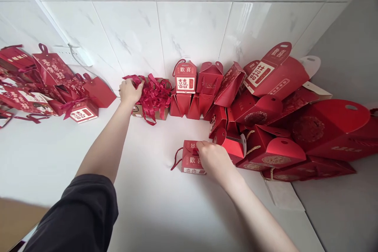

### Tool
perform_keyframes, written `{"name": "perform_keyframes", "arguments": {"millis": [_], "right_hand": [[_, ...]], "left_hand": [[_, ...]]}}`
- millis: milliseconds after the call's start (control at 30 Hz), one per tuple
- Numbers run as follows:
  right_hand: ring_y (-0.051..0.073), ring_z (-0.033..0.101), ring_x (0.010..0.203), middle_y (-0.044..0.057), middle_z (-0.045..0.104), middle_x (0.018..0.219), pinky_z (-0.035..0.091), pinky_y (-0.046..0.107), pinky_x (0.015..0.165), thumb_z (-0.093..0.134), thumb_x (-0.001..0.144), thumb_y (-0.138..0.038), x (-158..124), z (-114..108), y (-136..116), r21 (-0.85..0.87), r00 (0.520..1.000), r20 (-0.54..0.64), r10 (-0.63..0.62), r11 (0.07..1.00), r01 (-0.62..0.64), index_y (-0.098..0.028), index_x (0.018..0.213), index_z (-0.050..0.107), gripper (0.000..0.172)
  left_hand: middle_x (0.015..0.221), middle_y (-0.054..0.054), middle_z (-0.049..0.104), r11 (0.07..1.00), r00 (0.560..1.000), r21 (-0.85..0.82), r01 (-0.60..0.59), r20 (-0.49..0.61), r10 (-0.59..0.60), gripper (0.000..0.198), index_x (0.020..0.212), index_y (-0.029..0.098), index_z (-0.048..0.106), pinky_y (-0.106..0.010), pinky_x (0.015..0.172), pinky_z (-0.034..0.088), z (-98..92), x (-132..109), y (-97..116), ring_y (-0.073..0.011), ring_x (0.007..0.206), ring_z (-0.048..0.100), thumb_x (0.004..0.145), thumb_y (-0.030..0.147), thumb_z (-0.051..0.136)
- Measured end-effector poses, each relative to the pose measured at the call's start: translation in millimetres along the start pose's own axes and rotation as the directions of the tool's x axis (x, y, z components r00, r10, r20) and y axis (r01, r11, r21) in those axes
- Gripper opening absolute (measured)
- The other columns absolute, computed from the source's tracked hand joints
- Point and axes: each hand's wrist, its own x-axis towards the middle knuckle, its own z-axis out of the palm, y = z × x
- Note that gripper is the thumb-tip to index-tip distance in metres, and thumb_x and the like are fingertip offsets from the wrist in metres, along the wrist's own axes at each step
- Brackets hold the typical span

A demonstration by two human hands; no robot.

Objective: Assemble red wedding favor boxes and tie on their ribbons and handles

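My left hand (130,92) reaches to the back of the white table, its fingers closed on some dark red ribbon at the left of a tangled ribbon pile (155,93). That pile fills and spills over a small brown cardboard box (162,115). At the middle of the table, my right hand (213,160) grips the right side of a small red gift box (189,160) with white printed characters. A dark red cord (176,160) loops out from the box's left side. My right fingertips are partly hidden, curled over its top.
A stack of red gift boxes (185,78) stands against the tiled wall (191,23). Larger red boxes (265,114) pile up on the right beside a grey panel (348,67). More red boxes with ribbons (53,73) lie on the left, near a power strip (72,54).
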Motion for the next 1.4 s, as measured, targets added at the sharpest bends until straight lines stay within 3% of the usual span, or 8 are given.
{"name": "perform_keyframes", "arguments": {"millis": [100,200,333,600,800,967,1200,1400], "right_hand": [[0.022,0.068,0.077,0.009,0.069,0.086,0.032,0.029,0.052,0.043,0.075,0.006,0.3,-3.1,-1.0,0.004,1.000,0.017,0.002,1.000,-0.002,-0.012,0.092,0.062,0.031],[0.021,0.067,0.076,0.009,0.069,0.084,0.032,0.028,0.051,0.044,0.075,0.005,0.8,-3.9,-1.4,0.002,1.000,0.020,0.004,1.000,-0.004,-0.012,0.093,0.062,0.031],[0.020,0.067,0.075,0.009,0.068,0.083,0.031,0.027,0.051,0.044,0.076,0.005,1.5,-1.7,-0.5,0.008,1.000,0.019,0.003,1.000,-0.003,-0.013,0.092,0.062,0.029],[0.021,0.067,0.074,0.008,0.068,0.082,0.029,0.028,0.050,0.046,0.074,0.005,1.6,-4.3,-0.6,0.002,0.999,0.032,0.005,1.000,-0.005,-0.012,0.091,0.062,0.029],[0.020,0.067,0.074,0.008,0.069,0.086,0.032,0.028,0.053,0.046,0.083,-0.001,-0.1,-5.1,3.7,0.011,1.000,0.023,-0.003,1.000,0.003,-0.014,0.092,0.061,0.022],[0.018,0.063,0.068,0.005,0.067,0.080,0.027,0.028,0.052,0.043,0.093,-0.013,-2.9,-3.7,14.6,0.026,0.998,-0.049,-0.033,0.999,0.034,-0.016,0.086,0.060,0.018],[0.015,0.058,0.066,0.002,0.065,0.076,0.027,0.025,0.055,0.044,0.094,-0.019,-9.4,-13.0,24.8,0.125,0.995,-0.096,-0.041,0.991,0.053,-0.018,0.082,0.058,0.018],[0.014,0.055,0.063,0.002,0.064,0.074,0.027,0.024,0.054,0.044,0.093,-0.019,-13.1,-16.4,24.2,0.158,0.993,-0.105,-0.045,0.986,0.061,-0.018,0.081,0.058,0.019]], "left_hand": [[0.140,-0.015,0.047,0.951,0.952,0.053,-0.303,0.063,0.300,0.055,0.136,0.017,0.047,-0.048,0.111,0.026,15.7,-16.3,8.3,-0.0317,0.132,0.036,0.089,0.046,0.047],[0.148,-0.008,0.041,0.816,0.784,0.084,-0.572,0.349,0.513,0.056,0.134,0.025,0.054,-0.050,0.114,0.017,30.1,-26.8,11.7,-0.0325,0.137,0.029,0.085,0.052,0.053],[0.136,-0.010,0.053,0.878,0.782,0.178,-0.444,0.556,0.282,0.043,0.122,0.022,0.063,-0.043,0.106,0.032,46.9,-11.3,1.9,-0.0308,0.125,0.045,0.085,0.039,0.052],[0.084,-0.008,0.072,0.906,0.765,0.203,-0.371,0.620,0.174,0.016,0.081,0.015,0.072,-0.026,0.075,0.044,68.0,13.1,-6.7,-0.0223,0.080,0.064,0.072,0.016,0.060],[0.110,-0.007,0.068,0.913,0.795,0.205,-0.353,0.580,0.178,0.040,0.114,0.020,0.068,-0.031,0.090,0.043,41.3,-3.4,15.5,-0.0261,0.099,0.061,0.075,0.025,0.064],[0.131,-0.011,0.054,0.910,0.940,0.262,-0.321,0.208,0.272,0.038,0.123,0.019,0.063,-0.056,0.110,0.021,-18.8,-69.3,66.6,-0.0343,0.125,0.045,0.089,0.031,0.051],[0.117,-0.007,0.063,0.840,0.653,-0.426,-0.337,0.537,0.534,0.040,0.113,0.023,0.064,-0.037,0.097,0.043,-15.2,-204.7,106.3,-0.0260,0.109,0.058,0.077,0.041,0.069],[0.103,-0.006,0.066,0.811,0.738,-0.569,-0.137,0.487,0.467,0.023,0.099,0.022,0.066,-0.037,0.091,0.048,19.2,-239.4,96.3,-0.0230,0.100,0.059,0.078,0.032,0.069]]}}
